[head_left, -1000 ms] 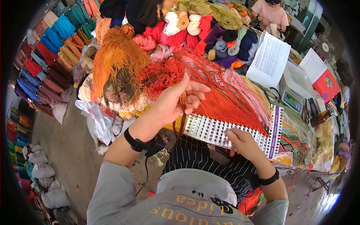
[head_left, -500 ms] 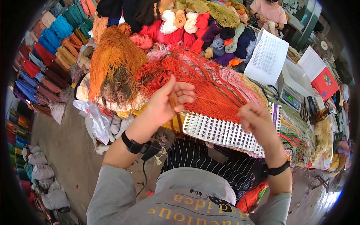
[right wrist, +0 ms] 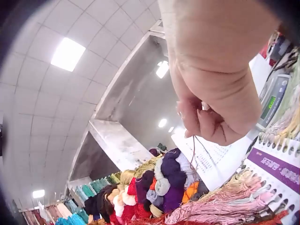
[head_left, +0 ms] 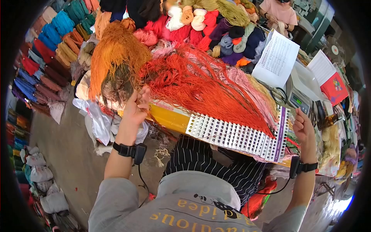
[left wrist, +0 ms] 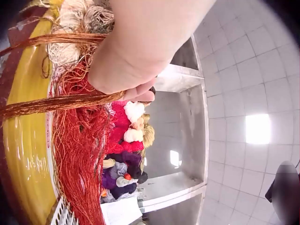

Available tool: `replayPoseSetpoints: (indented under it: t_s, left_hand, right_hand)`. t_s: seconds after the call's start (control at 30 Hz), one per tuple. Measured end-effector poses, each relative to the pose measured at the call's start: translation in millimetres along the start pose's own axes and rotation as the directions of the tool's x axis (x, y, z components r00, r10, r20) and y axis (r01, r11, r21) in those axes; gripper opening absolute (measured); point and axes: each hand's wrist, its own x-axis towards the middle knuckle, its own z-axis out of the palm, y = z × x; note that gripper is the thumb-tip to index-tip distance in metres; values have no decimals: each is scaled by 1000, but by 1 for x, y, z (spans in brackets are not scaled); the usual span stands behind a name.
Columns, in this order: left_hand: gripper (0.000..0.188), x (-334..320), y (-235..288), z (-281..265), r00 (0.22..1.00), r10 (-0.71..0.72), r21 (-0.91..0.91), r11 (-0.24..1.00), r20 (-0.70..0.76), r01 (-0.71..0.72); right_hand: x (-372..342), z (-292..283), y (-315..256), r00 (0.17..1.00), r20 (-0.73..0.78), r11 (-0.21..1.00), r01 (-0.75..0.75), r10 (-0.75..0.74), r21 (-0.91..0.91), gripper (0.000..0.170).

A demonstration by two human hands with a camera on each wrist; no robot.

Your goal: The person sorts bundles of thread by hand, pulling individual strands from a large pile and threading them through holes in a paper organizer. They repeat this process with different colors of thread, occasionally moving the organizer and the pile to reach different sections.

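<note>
In the head view my left hand (head_left: 137, 109) is over the table's left front edge, near the orange thread heap (head_left: 119, 50). The left wrist view shows it gripping a hank of rust-brown thread (left wrist: 61, 103) that trails over the yellow edge. My right hand (head_left: 303, 127) is raised beyond the right end of the white perforated card (head_left: 232, 135). Its fingers are curled, pinching a thin dark thread (right wrist: 194, 157) that hangs from the fingertips in the right wrist view. Red threads (head_left: 216, 91) fan across the table and gather into the card's holes.
Skeins of many colours (head_left: 228, 46) pile up at the back. On the right are a digital scale (head_left: 300, 101), printed sheets (head_left: 276, 58) and a red booklet (head_left: 334, 89). White plastic bags (head_left: 92, 118) hang at the table's left. Another person (head_left: 278, 15) sits at the back right.
Both hands have moved apart. The left went left and a little down with the brown hank; the right rose from the card and swung out to the right.
</note>
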Motion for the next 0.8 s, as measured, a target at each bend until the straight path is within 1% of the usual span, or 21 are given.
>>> replayPoseSetpoints:
  t_s: [0.03, 0.07, 0.1, 0.13, 0.17, 0.23, 0.3, 0.33, 0.37, 0.4, 0.43, 0.47, 0.5, 0.53, 0.6, 0.63, 0.67, 0.7, 0.73, 0.77, 0.8]
  left_hand:
    - [35, -2, 0, 2, 1000, 1, -3, 1000, -1, -1]
    - [37, -7, -3, 10, 994, 5, 89, 996, 110, -15]
    - [39, -14, -8, 22, 976, -2, 179, 983, 219, -38]
    - [39, -20, -18, 37, 970, -13, 356, 931, 242, -76]
    - [39, -27, -33, 57, 964, -29, 520, 846, 263, -116]
    - [41, -38, -68, 89, 876, -205, 669, 725, 436, -164]
    - [43, -44, -101, 109, 787, -409, 802, 572, 461, -172]
    - [43, -48, -117, 115, 786, -411, 802, 571, 462, -173]
    - [38, -53, -133, 119, 764, -461, 824, 544, 451, -159]
    - [33, -55, -140, 121, 740, -510, 845, 515, 438, -145]
    - [33, -53, -137, 119, 740, -510, 844, 516, 439, -145]
    - [25, -49, -132, 113, 722, -534, 845, 518, 440, -132]
    - [19, -45, -125, 107, 703, -557, 846, 520, 442, -120]
    - [19, -42, -114, 100, 702, -558, 845, 521, 442, -118]
    - [19, -39, -87, 84, 754, -409, 655, 754, 515, -38]
    - [21, -39, -76, 80, 796, -347, 610, 792, 496, -35]
    - [24, -38, -64, 75, 835, -284, 563, 825, 471, -37]
    - [24, -37, -52, 71, 836, -283, 563, 826, 469, -36]
    - [25, -35, -40, 66, 862, -198, 487, 871, 467, -63]
    - [26, -34, -31, 61, 883, -113, 409, 908, 456, -95]
    - [26, -33, -27, 57, 883, -113, 410, 907, 456, -96]
  right_hand:
    - [-2, -5, 0, 1000, -16, 994, 20, -22, -105, 14]
    - [-5, -2, 0, 999, -31, 977, 37, -45, -209, 14]
    - [-8, 14, 3, 999, -31, 977, 35, -43, -212, 14]
    - [-11, 33, 10, 998, -11, 936, 47, -55, -349, 14]
    - [-15, 58, 19, 998, 11, 876, 63, -65, -478, 15]
    - [-29, 117, 44, 996, 87, 734, 70, -16, -675, 14]
    - [-41, 169, 72, 980, 189, 626, 112, 57, -772, 14]
    - [-52, 193, 76, 964, 233, 541, 127, 131, -831, 18]
    - [-52, 201, 82, 930, 312, 543, 162, 195, -824, 18]
    - [-53, 206, 83, 930, 312, 543, 163, 194, -824, 18]
    - [-55, 211, 82, 919, 359, 511, 233, 162, -827, 17]
    - [-56, 212, 81, 904, 406, 476, 301, 132, -826, 17]
    - [-55, 206, 78, 881, 470, 406, 410, 54, -817, 14]
    - [-53, 197, 74, 882, 468, 406, 409, 55, -818, 14]
    - [-49, 175, 65, 915, 388, 406, 316, 108, -857, 13]
    - [-48, 167, 63, 920, 383, 354, 332, 82, -874, 13]
    - [-47, 157, 60, 921, 381, 353, 330, 85, -876, 13]
    - [-45, 148, 57, 934, 343, 376, 285, 96, -882, 14]
    - [-44, 140, 55, 946, 306, 398, 241, 109, -885, 14]
    - [-43, 135, 53, 951, 294, 417, 232, 91, -879, 15]
    - [-43, 134, 53, 951, 295, 418, 232, 91, -878, 15]
